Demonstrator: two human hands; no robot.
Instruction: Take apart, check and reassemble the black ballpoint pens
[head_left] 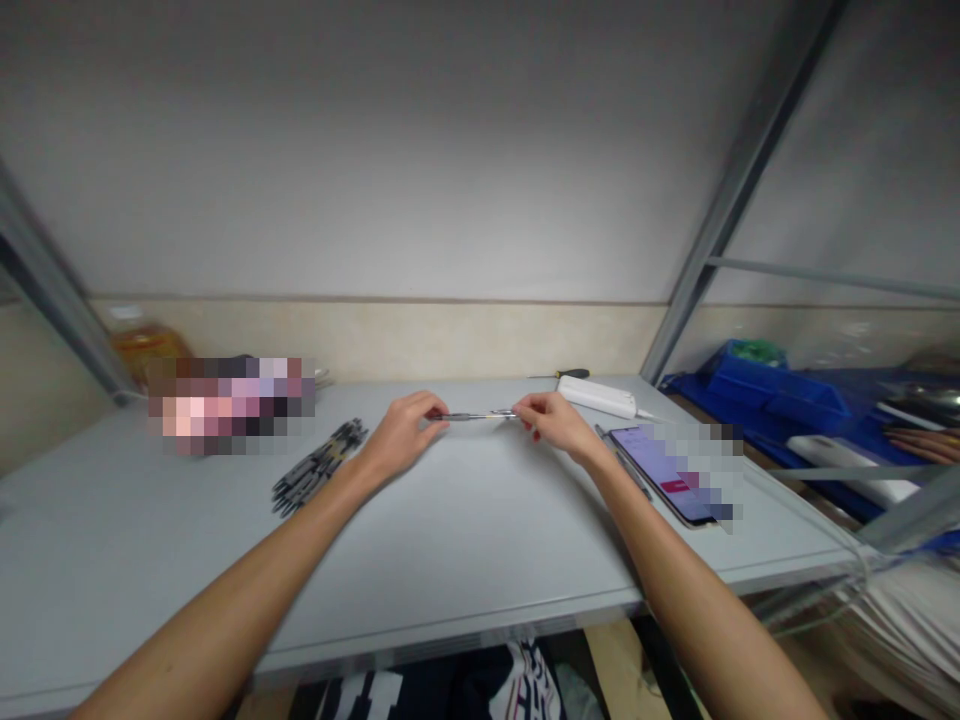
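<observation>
A slim dark-and-silver pen (472, 415) is held level above the grey table, stretched between my two hands. My left hand (409, 430) pinches its left end between thumb and fingers. At the other end, my right hand (553, 424) grips the pen near a shiny, clip-like part; whether that is a separate piece, I cannot tell. Left of my left hand lies a bundle of several dark pens (319, 468), side by side on the table. Another pen (624, 462) rests to the right of my right hand, along a phone's edge.
The phone (652, 470) lies with its screen lit. Behind my right hand are a white power strip (598, 397) and a screwdriver (574, 374). A blurred-out pink item (232, 405) and a bottle (146, 345) stand at back left. Blue trays (772, 385) lie beyond the frame post.
</observation>
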